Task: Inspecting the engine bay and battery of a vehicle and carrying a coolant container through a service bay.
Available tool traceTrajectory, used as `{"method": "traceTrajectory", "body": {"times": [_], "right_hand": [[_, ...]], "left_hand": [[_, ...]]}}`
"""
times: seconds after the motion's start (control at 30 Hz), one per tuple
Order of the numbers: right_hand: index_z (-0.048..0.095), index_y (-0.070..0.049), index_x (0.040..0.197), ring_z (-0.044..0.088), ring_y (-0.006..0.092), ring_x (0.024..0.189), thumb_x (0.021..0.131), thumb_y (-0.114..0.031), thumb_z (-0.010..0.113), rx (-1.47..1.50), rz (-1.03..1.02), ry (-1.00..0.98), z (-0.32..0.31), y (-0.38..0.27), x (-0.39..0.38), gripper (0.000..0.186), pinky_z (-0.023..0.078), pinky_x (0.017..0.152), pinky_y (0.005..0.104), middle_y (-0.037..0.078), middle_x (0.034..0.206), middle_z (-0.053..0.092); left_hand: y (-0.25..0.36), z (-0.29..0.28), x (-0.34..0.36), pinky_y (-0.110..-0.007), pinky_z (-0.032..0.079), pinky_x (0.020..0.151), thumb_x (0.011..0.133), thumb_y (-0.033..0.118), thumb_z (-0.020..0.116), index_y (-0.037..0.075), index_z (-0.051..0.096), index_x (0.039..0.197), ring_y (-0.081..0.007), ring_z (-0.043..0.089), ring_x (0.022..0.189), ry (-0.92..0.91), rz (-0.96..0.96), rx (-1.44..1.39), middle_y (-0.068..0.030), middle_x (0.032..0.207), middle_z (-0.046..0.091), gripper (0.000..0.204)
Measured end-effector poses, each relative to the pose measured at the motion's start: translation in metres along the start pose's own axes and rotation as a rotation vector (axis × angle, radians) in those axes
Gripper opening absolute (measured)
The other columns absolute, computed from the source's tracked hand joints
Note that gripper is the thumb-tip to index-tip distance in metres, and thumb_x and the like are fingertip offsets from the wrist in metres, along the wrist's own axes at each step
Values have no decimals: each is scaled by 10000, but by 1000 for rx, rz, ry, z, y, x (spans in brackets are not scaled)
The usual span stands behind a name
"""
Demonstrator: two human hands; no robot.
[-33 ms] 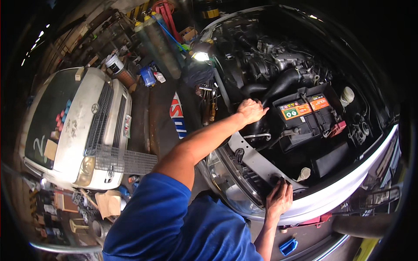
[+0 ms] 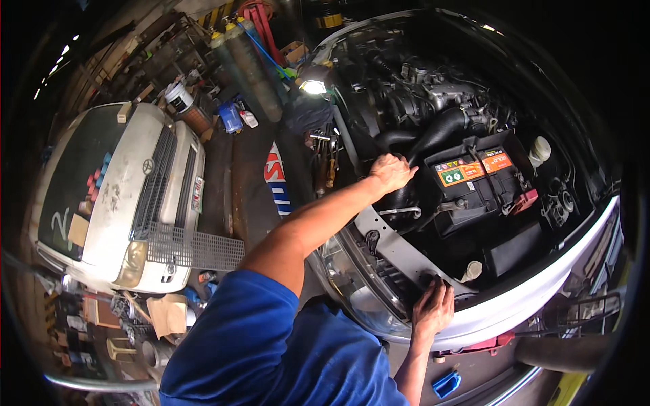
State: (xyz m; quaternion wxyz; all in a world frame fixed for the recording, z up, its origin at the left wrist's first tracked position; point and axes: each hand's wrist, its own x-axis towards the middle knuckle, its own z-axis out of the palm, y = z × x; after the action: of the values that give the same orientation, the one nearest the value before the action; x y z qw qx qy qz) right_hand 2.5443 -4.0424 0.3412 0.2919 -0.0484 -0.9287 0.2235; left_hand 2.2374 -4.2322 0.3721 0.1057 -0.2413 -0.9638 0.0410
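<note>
My left hand (image 2: 391,173) reaches over the front of a car's engine bay, its fingers curled closed beside a thick black hose (image 2: 433,135). What it grips, if anything, is hidden under the fingers. My right hand (image 2: 434,308) rests at the front corner of the bay, fingers laid over the end of the grey metal panel (image 2: 393,242) and holding nothing. Between and beyond the hands sits a black car battery (image 2: 467,215) with an orange and green label. A red terminal cover (image 2: 525,201) shows at its right end.
The engine (image 2: 440,91) fills the far side. A lit lamp (image 2: 313,86) and several hand tools (image 2: 326,155) lie along the bay's left edge. Gas cylinders (image 2: 247,71) stand behind. A white van (image 2: 112,196) is at left. A blue plastic piece (image 2: 447,384) lies below the bumper.
</note>
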Motion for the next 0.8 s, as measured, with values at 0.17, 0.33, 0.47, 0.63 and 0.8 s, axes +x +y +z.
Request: {"method": "traceTrajectory", "body": {"times": [0.17,0.33,0.47,0.63,0.8], "right_hand": [[689,-38,1098,640,344,798,956,-128,619,11,-27,-4,-2,0,-1,182,522,707,435,163,918,643],[687,-42,1077,645,334,798,950,-126,626,11,-26,-12,-4,1,-1,164,525,709,432,152,917,646],[685,-45,1074,643,318,778,948,-131,630,30,-33,10,-5,-1,0,162,520,693,422,141,888,639],[677,-40,1081,642,304,761,946,-144,636,34,-40,26,-6,3,-1,175,515,675,406,134,876,633],[680,-48,1082,646,296,768,942,-147,640,33,-37,29,-6,4,-3,176,516,677,404,129,875,633]], "left_hand": [[14,17,5,-387,580,609,1033,487,432,-123,701,1065,-274,736,651,116,-100,118,-167,774,746,668],[36,26,22,-393,579,614,1059,483,362,-135,668,1179,-251,746,724,-49,-447,210,-145,853,764,700],[35,25,30,-419,579,650,1069,483,327,26,775,1047,-250,751,805,-114,-524,173,-99,874,773,641],[49,19,13,-393,580,649,1065,464,350,-157,616,1231,-252,750,749,-71,-562,152,-142,833,763,696],[45,13,5,-385,577,615,1056,438,370,-262,471,1299,-278,743,708,-36,-523,82,-172,813,753,748]]}}
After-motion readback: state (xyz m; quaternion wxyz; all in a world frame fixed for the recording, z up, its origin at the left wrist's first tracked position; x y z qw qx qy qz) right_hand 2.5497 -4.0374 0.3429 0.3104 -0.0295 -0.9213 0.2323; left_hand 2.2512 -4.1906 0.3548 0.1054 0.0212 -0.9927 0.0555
